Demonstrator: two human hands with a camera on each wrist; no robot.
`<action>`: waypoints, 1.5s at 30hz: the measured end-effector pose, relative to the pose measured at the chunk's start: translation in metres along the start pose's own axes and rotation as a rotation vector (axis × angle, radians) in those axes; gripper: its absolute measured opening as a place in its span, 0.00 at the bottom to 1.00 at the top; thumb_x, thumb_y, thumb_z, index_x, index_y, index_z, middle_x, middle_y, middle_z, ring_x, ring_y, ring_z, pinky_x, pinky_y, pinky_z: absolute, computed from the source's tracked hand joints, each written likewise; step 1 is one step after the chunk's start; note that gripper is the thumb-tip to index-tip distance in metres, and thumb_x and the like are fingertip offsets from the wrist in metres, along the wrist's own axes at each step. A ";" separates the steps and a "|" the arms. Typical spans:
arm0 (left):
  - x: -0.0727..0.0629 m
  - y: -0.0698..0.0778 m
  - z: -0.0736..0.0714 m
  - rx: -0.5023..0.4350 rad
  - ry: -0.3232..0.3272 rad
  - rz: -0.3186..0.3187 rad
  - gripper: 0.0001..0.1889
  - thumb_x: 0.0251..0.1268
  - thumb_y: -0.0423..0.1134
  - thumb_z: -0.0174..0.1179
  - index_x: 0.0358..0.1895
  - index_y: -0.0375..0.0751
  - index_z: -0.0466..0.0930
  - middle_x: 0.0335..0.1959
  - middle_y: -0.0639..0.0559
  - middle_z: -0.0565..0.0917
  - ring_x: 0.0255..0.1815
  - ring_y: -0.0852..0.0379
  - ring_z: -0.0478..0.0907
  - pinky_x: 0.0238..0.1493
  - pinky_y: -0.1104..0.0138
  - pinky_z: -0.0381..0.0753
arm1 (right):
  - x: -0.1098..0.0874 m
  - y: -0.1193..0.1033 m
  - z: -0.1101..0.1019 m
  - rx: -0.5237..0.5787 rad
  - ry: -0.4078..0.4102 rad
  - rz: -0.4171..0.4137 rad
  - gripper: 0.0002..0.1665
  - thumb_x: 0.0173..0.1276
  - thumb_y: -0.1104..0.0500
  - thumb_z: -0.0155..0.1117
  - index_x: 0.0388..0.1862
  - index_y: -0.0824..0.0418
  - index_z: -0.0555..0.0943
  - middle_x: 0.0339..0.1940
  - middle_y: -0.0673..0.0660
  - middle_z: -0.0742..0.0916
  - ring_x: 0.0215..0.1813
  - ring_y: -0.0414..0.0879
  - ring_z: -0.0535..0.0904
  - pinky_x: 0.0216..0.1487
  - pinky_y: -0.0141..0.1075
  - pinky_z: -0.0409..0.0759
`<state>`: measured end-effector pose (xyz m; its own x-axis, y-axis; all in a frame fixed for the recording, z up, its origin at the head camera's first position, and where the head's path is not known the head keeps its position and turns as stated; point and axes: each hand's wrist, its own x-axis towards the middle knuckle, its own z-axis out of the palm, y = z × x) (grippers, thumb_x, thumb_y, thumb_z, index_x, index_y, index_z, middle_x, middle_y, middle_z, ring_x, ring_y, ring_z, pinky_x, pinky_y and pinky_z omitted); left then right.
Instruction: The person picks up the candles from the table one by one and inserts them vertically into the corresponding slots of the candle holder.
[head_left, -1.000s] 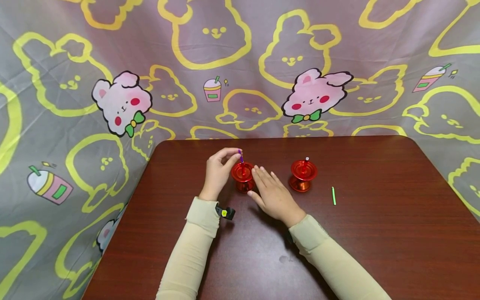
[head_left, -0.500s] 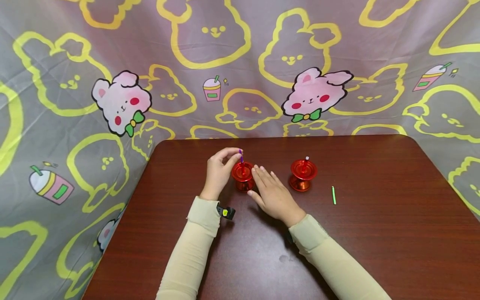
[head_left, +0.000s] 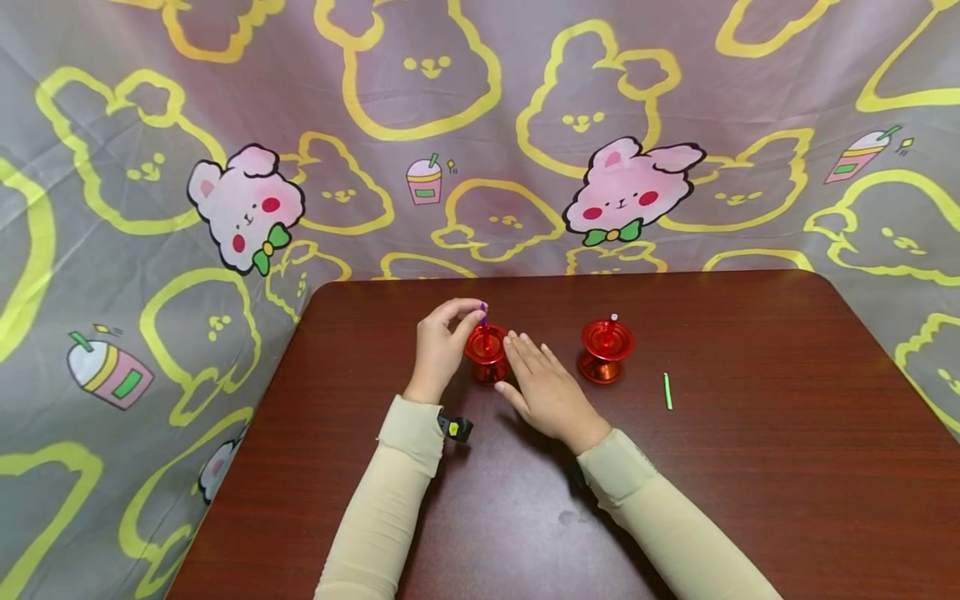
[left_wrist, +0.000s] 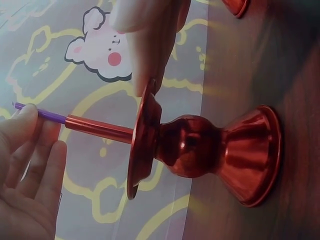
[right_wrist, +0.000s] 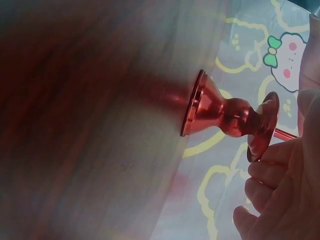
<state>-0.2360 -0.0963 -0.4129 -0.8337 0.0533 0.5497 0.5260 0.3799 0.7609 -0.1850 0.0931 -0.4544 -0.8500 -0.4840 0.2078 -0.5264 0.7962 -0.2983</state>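
A slim purple candle (left_wrist: 53, 117) stands at the mouth of the narrow red tube of the left candle holder (head_left: 488, 364). My left hand (head_left: 438, 343) pinches its upper end between thumb and fingertips. The holder is shiny red metal, with a round dish over a waisted foot, and stands upright on the table. At the dish's right edge rest the fingertips of my right hand (head_left: 551, 392), its fingers stretched out. The right wrist view shows those fingers against the dish rim (right_wrist: 254, 153). How deep the candle sits in the tube is hidden.
To the right stands a second red candle holder (head_left: 602, 364), with a small whitish tip showing above its tube. A short green candle (head_left: 667, 391) lies on the dark wooden table (head_left: 757, 467) farther right. A patterned cloth (head_left: 510, 100) hangs behind the table.
My left hand has dropped very slightly and shifted a little to the right with the purple candle. My right hand keeps its place at the dish.
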 end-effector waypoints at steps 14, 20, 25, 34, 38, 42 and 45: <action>-0.004 -0.008 0.003 -0.080 0.029 -0.058 0.08 0.69 0.36 0.66 0.45 0.35 0.89 0.39 0.46 0.90 0.35 0.53 0.83 0.39 0.73 0.79 | 0.000 0.000 0.002 -0.006 0.006 -0.004 0.41 0.81 0.42 0.49 0.81 0.66 0.58 0.81 0.62 0.62 0.82 0.55 0.54 0.80 0.51 0.52; -0.002 -0.007 0.003 -0.075 0.016 -0.066 0.08 0.68 0.35 0.67 0.45 0.35 0.89 0.40 0.46 0.90 0.36 0.53 0.84 0.40 0.73 0.80 | -0.001 0.001 0.002 -0.007 -0.005 0.005 0.41 0.81 0.42 0.49 0.81 0.66 0.57 0.82 0.62 0.61 0.82 0.55 0.53 0.80 0.51 0.51; -0.002 -0.007 0.004 -0.065 0.011 -0.062 0.09 0.68 0.36 0.67 0.46 0.36 0.89 0.41 0.46 0.90 0.37 0.53 0.84 0.41 0.72 0.80 | 0.000 0.001 0.001 -0.004 -0.012 0.003 0.42 0.81 0.42 0.49 0.81 0.66 0.57 0.82 0.62 0.61 0.83 0.55 0.52 0.80 0.51 0.50; -0.002 -0.006 0.002 -0.072 0.011 -0.057 0.08 0.68 0.35 0.67 0.45 0.35 0.89 0.40 0.45 0.90 0.34 0.54 0.83 0.39 0.73 0.79 | 0.000 0.000 0.001 -0.007 -0.009 -0.002 0.42 0.81 0.42 0.49 0.81 0.66 0.57 0.81 0.62 0.61 0.82 0.55 0.53 0.79 0.52 0.52; -0.002 -0.005 0.001 -0.080 0.010 -0.050 0.08 0.68 0.34 0.67 0.45 0.34 0.88 0.39 0.44 0.90 0.33 0.54 0.82 0.37 0.73 0.78 | 0.001 0.000 0.002 -0.006 -0.009 -0.003 0.41 0.81 0.42 0.48 0.81 0.67 0.57 0.81 0.63 0.61 0.82 0.55 0.53 0.79 0.52 0.53; -0.002 -0.004 0.001 -0.080 0.003 -0.051 0.09 0.68 0.35 0.67 0.46 0.35 0.89 0.40 0.45 0.90 0.34 0.54 0.83 0.38 0.73 0.79 | 0.001 0.000 0.002 -0.009 -0.015 0.002 0.41 0.81 0.42 0.48 0.81 0.67 0.57 0.82 0.62 0.61 0.82 0.55 0.52 0.79 0.52 0.52; -0.002 -0.003 0.000 -0.088 -0.003 -0.055 0.09 0.67 0.35 0.68 0.46 0.36 0.89 0.40 0.45 0.90 0.36 0.52 0.84 0.40 0.71 0.80 | 0.001 0.000 0.002 -0.008 -0.014 0.002 0.41 0.81 0.42 0.48 0.81 0.66 0.57 0.82 0.62 0.61 0.82 0.55 0.52 0.80 0.52 0.52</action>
<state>-0.2359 -0.0976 -0.4166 -0.8620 0.0377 0.5054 0.4923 0.2994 0.8173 -0.1861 0.0920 -0.4558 -0.8515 -0.4872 0.1939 -0.5242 0.8003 -0.2910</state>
